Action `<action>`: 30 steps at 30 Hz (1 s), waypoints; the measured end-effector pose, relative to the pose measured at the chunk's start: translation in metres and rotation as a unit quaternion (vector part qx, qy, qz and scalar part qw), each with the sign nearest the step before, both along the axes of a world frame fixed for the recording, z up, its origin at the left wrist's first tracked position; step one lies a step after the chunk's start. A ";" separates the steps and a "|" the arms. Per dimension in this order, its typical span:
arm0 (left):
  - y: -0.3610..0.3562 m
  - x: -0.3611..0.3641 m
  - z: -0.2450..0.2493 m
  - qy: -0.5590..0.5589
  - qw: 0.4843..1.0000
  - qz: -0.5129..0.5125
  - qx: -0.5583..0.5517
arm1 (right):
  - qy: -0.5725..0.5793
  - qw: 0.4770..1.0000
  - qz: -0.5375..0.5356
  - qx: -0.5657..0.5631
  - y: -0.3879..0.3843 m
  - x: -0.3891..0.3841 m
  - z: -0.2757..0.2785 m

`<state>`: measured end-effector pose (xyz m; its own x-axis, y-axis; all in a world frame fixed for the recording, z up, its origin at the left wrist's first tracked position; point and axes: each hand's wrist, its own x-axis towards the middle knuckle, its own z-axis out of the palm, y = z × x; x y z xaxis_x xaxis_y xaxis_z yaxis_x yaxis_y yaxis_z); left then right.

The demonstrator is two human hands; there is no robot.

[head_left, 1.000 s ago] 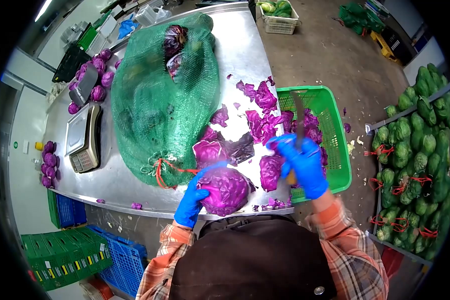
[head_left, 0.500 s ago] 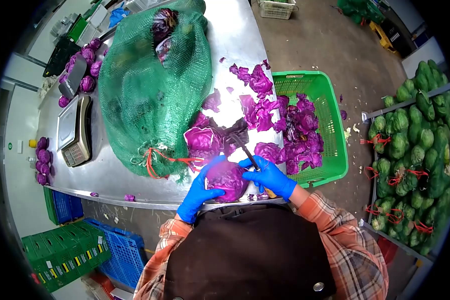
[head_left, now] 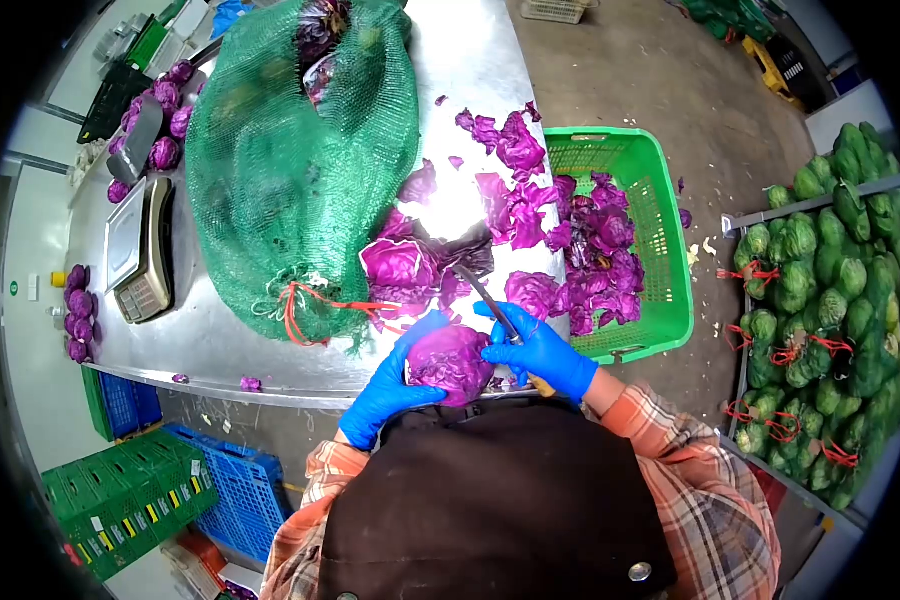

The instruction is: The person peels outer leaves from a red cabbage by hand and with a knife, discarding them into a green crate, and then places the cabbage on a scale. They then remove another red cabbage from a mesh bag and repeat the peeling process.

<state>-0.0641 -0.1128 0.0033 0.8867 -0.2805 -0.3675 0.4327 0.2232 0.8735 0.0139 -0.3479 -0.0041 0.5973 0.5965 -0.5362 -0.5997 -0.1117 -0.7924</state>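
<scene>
Grip: your left hand [head_left: 398, 382] cups cabbage [head_left: 448, 362], right hand [head_left: 542, 352] closed on knife [head_left: 481, 296] against it; trimming seems partway.

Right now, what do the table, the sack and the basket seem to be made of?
Table: likely stainless steel, smooth; it is grey and throws a bright glare.
Sack: green open mesh, probably plastic netting; cabbages show through.
Basket: green moulded plastic, it seems, rigid with slotted walls.
</scene>
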 end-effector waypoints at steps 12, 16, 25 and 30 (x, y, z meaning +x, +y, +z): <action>0.011 0.014 -0.005 -0.035 0.993 -0.090 0.061 | -0.087 0.995 0.047 -0.011 -0.005 0.001 0.022; 0.008 0.018 -0.001 -0.048 0.987 -0.113 0.103 | -0.437 0.892 0.090 -0.071 0.001 -0.018 -0.004; 0.000 0.021 0.007 -0.053 0.989 -0.109 0.089 | -0.114 0.992 0.043 0.032 -0.006 -0.016 0.007; 0.003 0.033 0.001 -0.078 0.970 -0.198 0.118 | -0.001 0.996 0.091 0.012 -0.017 0.006 0.024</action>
<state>-0.0313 -0.1096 0.0044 0.7762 -0.5359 -0.3321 0.3014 -0.1473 0.9421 0.0198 -0.3648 0.0199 0.4783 0.7083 -0.5191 -0.5699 -0.1994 -0.7971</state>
